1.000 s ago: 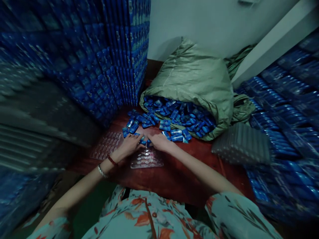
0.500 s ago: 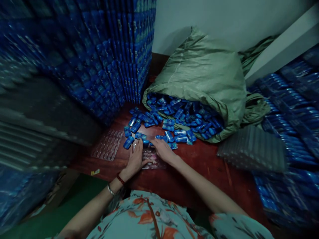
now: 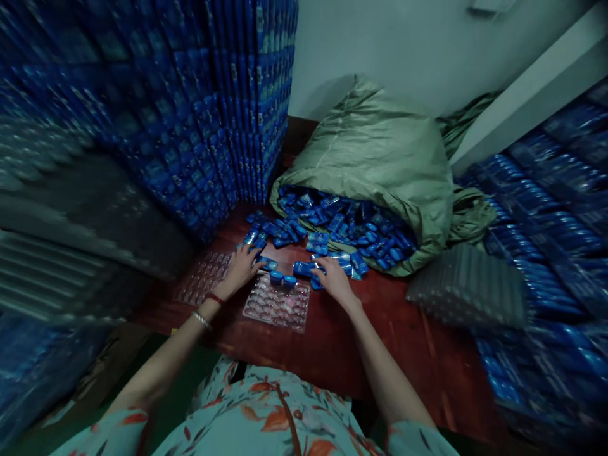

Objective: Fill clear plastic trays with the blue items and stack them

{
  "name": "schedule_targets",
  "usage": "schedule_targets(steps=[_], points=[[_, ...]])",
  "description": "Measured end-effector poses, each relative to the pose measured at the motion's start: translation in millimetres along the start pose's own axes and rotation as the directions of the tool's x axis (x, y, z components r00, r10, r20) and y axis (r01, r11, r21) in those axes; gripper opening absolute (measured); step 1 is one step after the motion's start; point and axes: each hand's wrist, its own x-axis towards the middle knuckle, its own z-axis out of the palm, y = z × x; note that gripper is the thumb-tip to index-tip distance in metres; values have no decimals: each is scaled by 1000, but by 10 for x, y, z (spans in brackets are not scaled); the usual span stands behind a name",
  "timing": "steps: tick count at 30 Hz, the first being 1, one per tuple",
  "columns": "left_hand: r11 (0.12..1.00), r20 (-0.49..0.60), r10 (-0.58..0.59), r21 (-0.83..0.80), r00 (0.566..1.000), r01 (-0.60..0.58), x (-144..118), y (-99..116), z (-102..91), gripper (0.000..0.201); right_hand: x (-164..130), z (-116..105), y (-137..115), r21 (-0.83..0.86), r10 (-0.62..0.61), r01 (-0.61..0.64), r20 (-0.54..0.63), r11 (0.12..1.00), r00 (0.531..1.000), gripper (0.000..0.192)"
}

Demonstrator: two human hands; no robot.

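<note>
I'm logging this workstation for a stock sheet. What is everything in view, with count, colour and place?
blue packets: many, uncountable, blue; spilling from the sack onto the table
sack: one, pale green; lying open at the table's back
clear tray: one, transparent, two blue pieces on its far edge; between the hands
second clear tray: one, transparent; left of the first
stacked filled trays: many, blue; walls at left and right
grey tray stack: one, greyish; right on the table
table: one, red-brown
bracelets: two, red and silver; left wrist
left hand: reaching among loose packets
right hand: on packets by the tray
</note>
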Motion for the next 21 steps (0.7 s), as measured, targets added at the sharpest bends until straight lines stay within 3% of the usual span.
schedule_targets(steps=[4, 6, 9, 11, 13, 15, 17, 19, 21], points=[[952, 282, 229, 132, 932, -275, 369, 21, -51, 36, 199, -39, -198, -170, -102, 118, 99, 978, 990, 42], [936, 329, 248, 159, 911, -313, 463, 45, -49, 32, 261, -38, -334, -211, -145, 171, 136, 962, 980, 40], [938, 313, 226, 187, 922, -293, 449, 42, -80, 30, 268, -75, -384, -191, -147, 181, 178, 965, 973, 32], [948, 285, 210, 177, 935, -266, 302, 1, -146, 27, 174, -108, -289, -97, -127, 137, 105, 986, 986, 30], [975, 216, 181, 89, 959, -204, 43, -54, -234, 26, -15, -102, -149, 122, -73, 76, -28, 990, 997, 29], [989, 129, 140, -61, 982, -133, -281, -91, -309, 29, -272, -23, -47, 413, 25, 21, -107, 910, 994, 28], [978, 93, 114, -185, 989, -96, -586, -74, -335, 36, -530, 123, -48, 625, 119, -35, -94, 780, 988, 26], [965, 109, 115, -249, 987, -85, -794, 2, -298, 47, -715, 294, -148, 708, 175, -43, -115, 705, 978, 22], [963, 130, 123, -254, 984, -87, -870, 107, -208, 57, -786, 435, -285, 683, 175, 7, -197, 731, 965, 18]])
